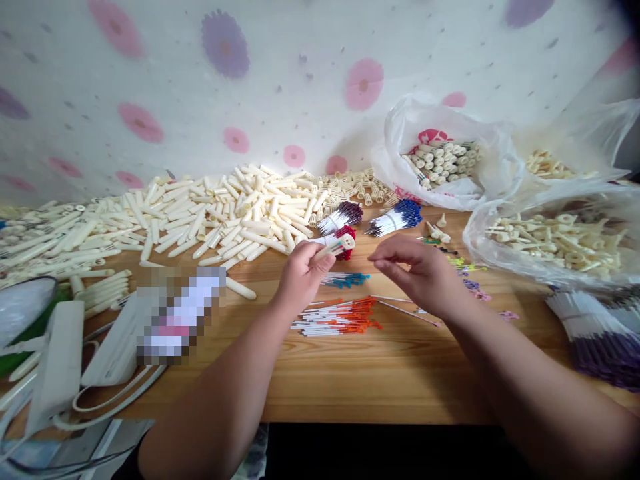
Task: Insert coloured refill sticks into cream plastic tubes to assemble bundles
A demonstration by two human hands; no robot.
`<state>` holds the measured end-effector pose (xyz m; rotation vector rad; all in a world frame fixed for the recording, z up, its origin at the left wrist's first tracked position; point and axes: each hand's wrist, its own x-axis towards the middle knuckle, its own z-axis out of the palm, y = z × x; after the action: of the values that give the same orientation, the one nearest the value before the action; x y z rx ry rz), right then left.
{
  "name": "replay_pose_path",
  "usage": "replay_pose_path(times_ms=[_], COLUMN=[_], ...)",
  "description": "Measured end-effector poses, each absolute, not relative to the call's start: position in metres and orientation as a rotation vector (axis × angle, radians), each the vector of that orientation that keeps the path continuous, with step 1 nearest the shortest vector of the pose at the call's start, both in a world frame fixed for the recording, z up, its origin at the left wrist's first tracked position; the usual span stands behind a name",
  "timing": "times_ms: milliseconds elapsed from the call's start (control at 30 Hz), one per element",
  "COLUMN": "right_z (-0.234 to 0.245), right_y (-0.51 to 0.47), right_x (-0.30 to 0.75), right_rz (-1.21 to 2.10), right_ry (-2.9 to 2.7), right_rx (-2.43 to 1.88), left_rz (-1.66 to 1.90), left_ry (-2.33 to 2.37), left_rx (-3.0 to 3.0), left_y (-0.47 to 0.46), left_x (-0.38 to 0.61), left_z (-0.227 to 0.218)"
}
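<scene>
Head view, listed from my remote station. Item one: short cream plastic tube with an open, ringed end [345, 244], pinched between thumb and curled fingers of the left hand [299, 277], its open end poking out past the thumb tip. I judge it light, stiff and rather slippery; best gripped around the barrel, clear of the mouth. Item two: right hand [423, 273], fingertips drawn nearly together, apart from the tube; I cannot tell whether anything sits between them. Item three: slim white refills with orange tips [337, 320], loose below the left fingers. Surface: pale varnished wooden tabletop [350, 393] beneath both hands. Beyond the left fingers, a heap of cream plastic tubes [240, 207]; beyond the right, a translucent white plastic bag [400, 143]. Room: white wall covering with pink and purple flowers [295, 80] behind everything.
</scene>
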<state>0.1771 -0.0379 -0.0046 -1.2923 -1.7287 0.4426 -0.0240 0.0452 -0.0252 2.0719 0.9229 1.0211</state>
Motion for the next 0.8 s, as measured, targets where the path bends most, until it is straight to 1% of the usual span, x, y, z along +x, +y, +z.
replay_pose_path(times_ms=[100,167,333,433,533,667,733,800], right_z=[-0.015,-0.025,-0.041,-0.045,-0.046,-0.041,-0.037,-0.034], right_y=[-0.034,-0.031,-0.024,-0.021,-0.021,-0.023,-0.023,-0.024], right_x=[0.174,0.162,0.13,0.124,0.125,0.133,0.14,0.147], right_rz=[0.463,0.412,0.158,0.028,-0.065,-0.031,0.028,0.065], right_ry=[-2.146,-2.334,-2.53,-2.573,-2.574,-2.465,-2.381,-2.316], right_rx=[-1.399,-1.448,-1.572,-1.547,-1.513,-1.534,-1.526,-1.474], left_rz=[0.938,0.919,0.926,0.76,0.459,0.098,0.041,0.068], left_ry=[0.918,0.926,1.062,1.087,1.111,1.098,1.011,0.901], left_rx=[1.844,1.784,1.82,1.876,1.981,2.116,2.079,1.981], left_y=[0.05,0.051,0.053,0.056,0.062,0.066,0.064,0.061], left_x=[-0.026,-0.026,-0.027,-0.031,-0.038,-0.047,-0.049,-0.05], left_z=[-0.026,-0.025,-0.019,-0.016,-0.017,-0.017,-0.014,-0.01])
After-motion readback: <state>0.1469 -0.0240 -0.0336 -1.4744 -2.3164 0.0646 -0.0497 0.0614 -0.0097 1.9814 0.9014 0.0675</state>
